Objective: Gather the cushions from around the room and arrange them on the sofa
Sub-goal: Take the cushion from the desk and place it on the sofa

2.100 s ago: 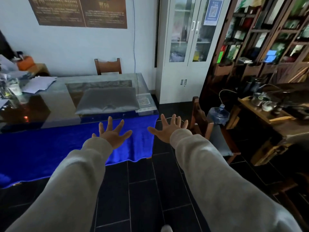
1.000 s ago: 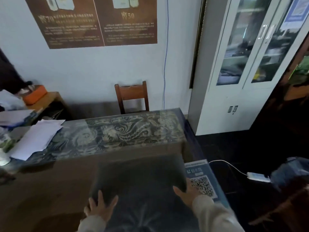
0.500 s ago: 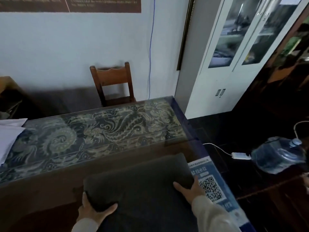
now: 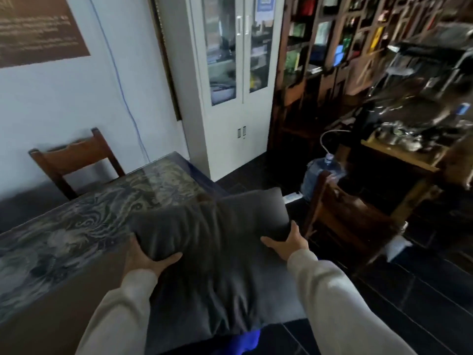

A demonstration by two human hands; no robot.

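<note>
- The long glass-topped surface (image 4: 84,221) with the dragon-pattern cloth under the glass: just one, and half a second ago the cushion lay flat on it near the corner. Now that corner is partly hidden behind the raised cushion.
- The big dark grey soft fabric cushion (image 4: 220,252): one in view. It's tipped up off the surface and pulled toward us, bunched and sagging in the middle, far edge out over the dark floor. So the pick-up looks done, we'd say, and next is carrying it off. No sofa in sight yet.
- Brown wooden chairs: two, one (image 4: 74,160) against the wall behind the surface, one (image 4: 340,213) on the right by the floor.
- Clear blue-tinted plastic water jug (image 4: 320,172): one, on the floor behind the right chair.
- Our hands: two, both gripping the cushion. The left hand (image 4: 146,260) is clamped on the left edge with the thumb on top, and the right hand (image 4: 289,244) cups the right edge, thumb on top. A second ago they were only pressing down on it.
</note>
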